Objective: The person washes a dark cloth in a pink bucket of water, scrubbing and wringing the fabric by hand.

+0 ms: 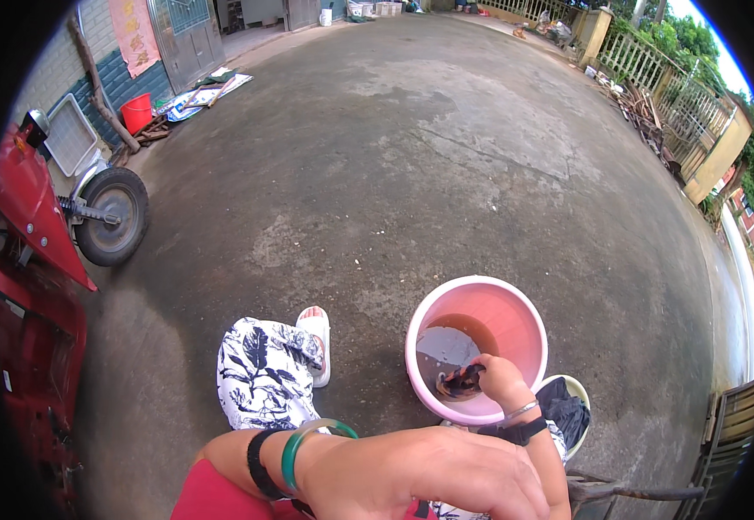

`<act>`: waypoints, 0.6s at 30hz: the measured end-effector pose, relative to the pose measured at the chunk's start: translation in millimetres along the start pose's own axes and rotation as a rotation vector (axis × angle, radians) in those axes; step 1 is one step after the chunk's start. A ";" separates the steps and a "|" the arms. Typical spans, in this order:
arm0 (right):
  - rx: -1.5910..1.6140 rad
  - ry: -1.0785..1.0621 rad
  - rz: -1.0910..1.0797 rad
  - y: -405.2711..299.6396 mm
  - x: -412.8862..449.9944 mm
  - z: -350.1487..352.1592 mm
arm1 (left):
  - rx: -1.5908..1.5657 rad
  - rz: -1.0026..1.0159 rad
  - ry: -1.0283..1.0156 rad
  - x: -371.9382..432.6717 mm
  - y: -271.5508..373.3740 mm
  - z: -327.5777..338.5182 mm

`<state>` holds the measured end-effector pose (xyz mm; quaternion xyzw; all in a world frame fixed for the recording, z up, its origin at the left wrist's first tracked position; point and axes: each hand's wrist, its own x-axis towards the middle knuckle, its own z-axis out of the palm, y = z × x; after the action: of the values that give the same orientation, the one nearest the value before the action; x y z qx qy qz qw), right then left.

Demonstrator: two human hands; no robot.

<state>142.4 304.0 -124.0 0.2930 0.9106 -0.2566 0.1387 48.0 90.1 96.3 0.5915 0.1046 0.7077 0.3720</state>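
Note:
A pink plastic basin (pixel 479 284) stands on the concrete with brownish water (pixel 451 344) inside. My right hand (pixel 503 379) reaches over its near rim and grips a dark, orange-patterned wet cloth (pixel 460 383), which lies partly in the water. A metal bangle and a black watch band circle that wrist. Nearer the camera, my left hand (pixel 442 465) is raised across the front of my body, wearing a green bangle and a black band. Its fingertips curl down out of sight, so whether it holds anything is hidden. Beside the basin, a pale bucket (pixel 583 396) contains dark cloth (pixel 563 409).
A red motor vehicle (pixel 39 208) with its front wheel (pixel 114 216) is at the left. Farther back are a red bucket (pixel 136 114) and a wooden pole (pixel 94 78). A wooden seat or frame (pixel 643 493) shows at lower right. My white sandal (pixel 322 374) rests left of the basin.

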 end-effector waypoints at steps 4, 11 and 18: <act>0.007 -0.005 0.015 -2.6 -2.9 -3.1 | 0.038 -0.069 -0.093 -0.1 0.4 1.1; 0.036 0.011 0.003 0.8 -0.6 0.1 | -0.020 -0.092 -0.066 2.8 3.8 3.0; 0.045 0.012 -0.005 2.9 -0.5 1.2 | -0.086 -0.167 -0.063 -3.0 1.6 1.6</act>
<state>144.7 305.1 -125.9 0.2952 0.9061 -0.2756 0.1262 48.9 86.5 95.4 0.5861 0.1115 0.6591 0.4578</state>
